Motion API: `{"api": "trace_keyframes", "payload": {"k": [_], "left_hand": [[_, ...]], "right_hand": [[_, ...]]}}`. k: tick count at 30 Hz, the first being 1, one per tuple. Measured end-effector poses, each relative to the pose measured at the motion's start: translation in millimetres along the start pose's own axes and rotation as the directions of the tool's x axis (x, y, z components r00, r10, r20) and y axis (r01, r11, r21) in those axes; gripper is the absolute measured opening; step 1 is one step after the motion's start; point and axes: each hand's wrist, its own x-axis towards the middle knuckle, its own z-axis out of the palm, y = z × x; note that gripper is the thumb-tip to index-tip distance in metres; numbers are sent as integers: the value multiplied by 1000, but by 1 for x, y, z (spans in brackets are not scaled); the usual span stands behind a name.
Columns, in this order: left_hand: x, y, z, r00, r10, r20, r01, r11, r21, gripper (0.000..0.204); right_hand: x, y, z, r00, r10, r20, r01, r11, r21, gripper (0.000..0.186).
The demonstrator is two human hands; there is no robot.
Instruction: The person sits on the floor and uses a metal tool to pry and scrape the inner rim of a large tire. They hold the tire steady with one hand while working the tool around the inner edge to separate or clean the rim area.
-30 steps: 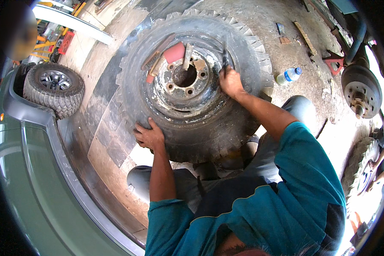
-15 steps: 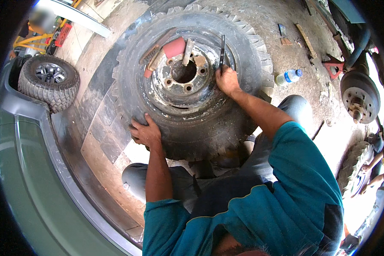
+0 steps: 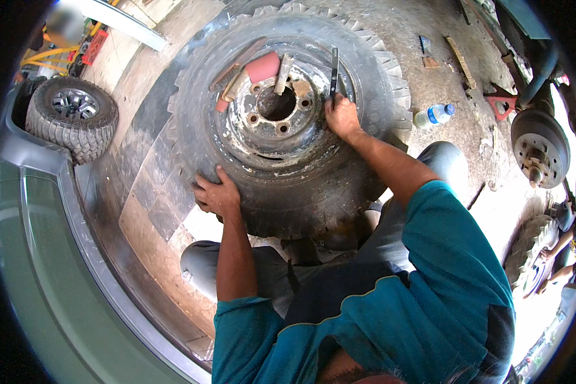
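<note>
- Large, worn black rubber tyre [image 3: 313, 205] with chunky tread blocks, lying flat on the dusty concrete floor, right under both hands and just ahead of the knees.
- Inside it, a rusty, flaking steel wheel rim [image 3: 262, 137] with a ring of bolt holes, reaching from just left of the right fingertips towards the centre hole.
- Judged as the prying stage: working the tyre's inner edge away from the rim.
- Calls next, by the look of it, for steady leverage on the bar while the tyre is pinned down, with care that the tip does not slip out of the seam.
- Smaller knobbly spare tyre on a silver alloy wheel [image 3: 70, 118], well apart, far to the left of the left fingers.
- Left hand [image 3: 216, 195] flat on the near tread shoulder, fingers curled over the rubber edge, pressing and gripping nothing loose.
- Right hand [image 3: 342, 117] clenched round the near end of a thin, dark, flat metal bar [image 3: 333, 70], which stands up beyond the knuckles at the seam between rim and rubber.
- Red flat block [image 3: 262, 66] and a wooden-handled tool [image 3: 283, 73] resting on the rim, left of the right fingers.
- Clear plastic bottle with a blue cap [image 3: 434, 115] on the floor, right of the right fingers.
</note>
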Motion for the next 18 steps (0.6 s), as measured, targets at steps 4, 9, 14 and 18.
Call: {"api": "trace_keyframes", "payload": {"k": [4,9,14,18], "left_hand": [[-1,10,0,1000,7,16,-7,1000,-28,78],[-1,7,-1,1000,5,12,-5,1000,-8,79],[0,-2,4,1000,9,-24,-9,1000,-11,78],[-1,4,1,1000,9,-13,-9,1000,-3,79]], "right_hand": [[7,40,24,976,-127,178,178,935,-306,40],[23,30,21,995,-90,48,97,982,-162,48],[10,19,11,993,-111,31,114,984,-138,43],[7,14,4,997,-73,4,73,988,-134,43]]}}
